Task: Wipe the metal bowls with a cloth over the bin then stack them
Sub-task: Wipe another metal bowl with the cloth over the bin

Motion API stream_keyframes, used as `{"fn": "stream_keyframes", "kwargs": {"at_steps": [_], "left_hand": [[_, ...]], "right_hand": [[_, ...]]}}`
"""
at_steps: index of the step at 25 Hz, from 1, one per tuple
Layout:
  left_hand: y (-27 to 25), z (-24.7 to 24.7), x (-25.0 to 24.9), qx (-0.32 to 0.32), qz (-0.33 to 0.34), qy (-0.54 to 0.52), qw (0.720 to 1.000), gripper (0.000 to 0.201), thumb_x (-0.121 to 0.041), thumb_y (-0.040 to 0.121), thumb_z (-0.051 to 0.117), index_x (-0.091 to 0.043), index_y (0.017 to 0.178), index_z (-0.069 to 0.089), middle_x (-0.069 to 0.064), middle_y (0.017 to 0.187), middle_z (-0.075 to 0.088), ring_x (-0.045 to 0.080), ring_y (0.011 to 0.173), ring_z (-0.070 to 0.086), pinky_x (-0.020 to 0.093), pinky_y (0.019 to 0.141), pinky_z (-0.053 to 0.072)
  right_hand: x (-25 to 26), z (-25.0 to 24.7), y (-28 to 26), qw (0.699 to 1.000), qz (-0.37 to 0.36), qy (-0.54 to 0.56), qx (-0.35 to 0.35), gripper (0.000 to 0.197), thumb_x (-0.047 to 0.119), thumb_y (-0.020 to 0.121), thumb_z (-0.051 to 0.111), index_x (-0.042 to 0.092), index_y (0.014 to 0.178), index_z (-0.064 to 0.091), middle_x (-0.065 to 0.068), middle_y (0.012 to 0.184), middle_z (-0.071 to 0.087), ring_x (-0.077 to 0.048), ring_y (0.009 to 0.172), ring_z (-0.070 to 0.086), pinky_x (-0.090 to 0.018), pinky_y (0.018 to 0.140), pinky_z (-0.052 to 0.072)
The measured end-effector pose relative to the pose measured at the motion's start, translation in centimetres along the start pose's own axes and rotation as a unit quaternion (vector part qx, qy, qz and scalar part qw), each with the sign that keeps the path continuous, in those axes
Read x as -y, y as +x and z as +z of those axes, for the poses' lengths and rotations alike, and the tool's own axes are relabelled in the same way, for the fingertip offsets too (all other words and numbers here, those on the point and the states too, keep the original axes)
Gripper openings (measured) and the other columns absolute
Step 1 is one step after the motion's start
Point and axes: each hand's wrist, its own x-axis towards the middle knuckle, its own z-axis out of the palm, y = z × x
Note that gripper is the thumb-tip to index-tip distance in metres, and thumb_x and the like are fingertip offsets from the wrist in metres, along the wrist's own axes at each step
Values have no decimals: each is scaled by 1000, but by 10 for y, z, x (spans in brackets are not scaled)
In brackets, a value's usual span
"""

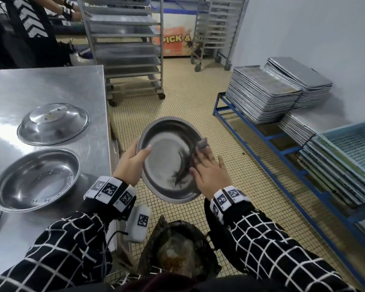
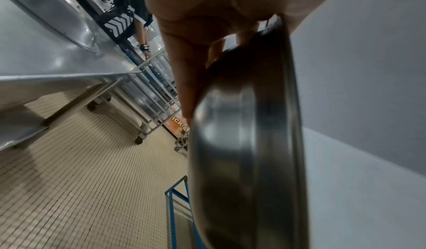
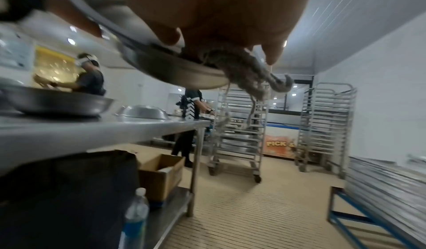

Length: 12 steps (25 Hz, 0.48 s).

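Right hand (image 1: 211, 173): fingers spread flat, pressing cloth (image 1: 202, 144) inside held bowl (image 1: 169, 159)
Left hand (image 1: 133, 161): grips bowl rim, tilted above bin (image 1: 177, 249)
Worktop (image 1: 51, 85): upturned bowl (image 1: 53, 123), upright bowl (image 1: 36, 180)
Progress: wiping underway; stacking judged pending

The held bowl (image 1: 167, 152), round, shallow and of dull steel with a dark smear on its inner right side, was tilted open-side up above the bin (image 1: 177, 251), a dark-lined bin with brownish scraps inside. A grey, frayed cloth (image 1: 201, 144) lay against the bowl's right inner wall and over its rim. On the table (image 1: 51, 85) to the left, one bowl (image 1: 36, 180) sat upright and another (image 1: 53, 123) lay upside down behind it, apart.
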Motion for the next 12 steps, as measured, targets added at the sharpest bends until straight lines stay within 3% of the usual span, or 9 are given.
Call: {"fn": "stream_keyframes", "kwargs": {"at_steps": [3, 4, 6, 7, 9, 10, 12], "left_hand": [[1, -3, -2, 24, -48, -42, 998, 19, -24, 96, 50, -25, 107, 66, 5, 102, 71, 24, 96, 66, 47, 93, 49], [3, -7, -2, 26, -65, -53, 996, 17, -27, 93, 54, -24, 102, 67, 9, 99, 71, 29, 93, 66, 51, 94, 48], [6, -13, -2, 30, -96, -66, 993, 17, -30, 85, 60, -22, 95, 69, 11, 92, 72, 32, 87, 66, 52, 94, 47], [8, -15, -2, 34, -107, -69, 991, 18, -31, 83, 61, -20, 95, 70, 10, 89, 73, 31, 84, 66, 51, 94, 47], [13, -20, 0, 63, -115, -61, 990, 30, -36, 79, 62, -16, 101, 69, 10, 93, 72, 30, 86, 66, 52, 97, 46], [16, -21, 1, 72, -112, -56, 990, 40, -41, 77, 63, -15, 108, 66, 12, 100, 71, 31, 90, 66, 54, 99, 44], [20, -20, 4, 44, -88, -32, 995, 59, -53, 79, 63, -20, 128, 54, 12, 118, 64, 28, 99, 65, 55, 96, 47]], "right_hand": [[-10, -16, 5, 993, -14, 94, -68, 59, 43, 101, 22, 26, 150, -5, 8, 156, -13, -15, 143, -17, -40, 118, 3], [-9, -22, 6, 986, -10, 142, -87, 61, 44, 100, 27, 25, 150, -2, 6, 158, -7, -13, 144, -7, -35, 116, 9], [-7, -39, 7, 961, 54, 254, -96, 63, 47, 96, 41, 23, 150, 19, 3, 150, 33, -8, 131, 32, -32, 105, 32], [-7, -46, 7, 942, 95, 311, -88, 56, 45, 94, 49, 22, 143, 36, 4, 130, 54, -7, 113, 50, -30, 97, 42], [-7, -53, 5, 909, 147, 384, -65, 25, 33, 91, 59, 21, 112, 58, 10, 92, 63, -3, 80, 59, -21, 75, 52], [-7, -54, 3, 903, 160, 394, -63, 10, 27, 90, 61, 21, 98, 59, 10, 83, 62, -2, 72, 57, -17, 66, 50], [-7, -47, -1, 891, 178, 408, -90, 8, 19, 90, 62, 21, 84, 56, 7, 78, 60, -2, 67, 56, -11, 55, 42]]}}
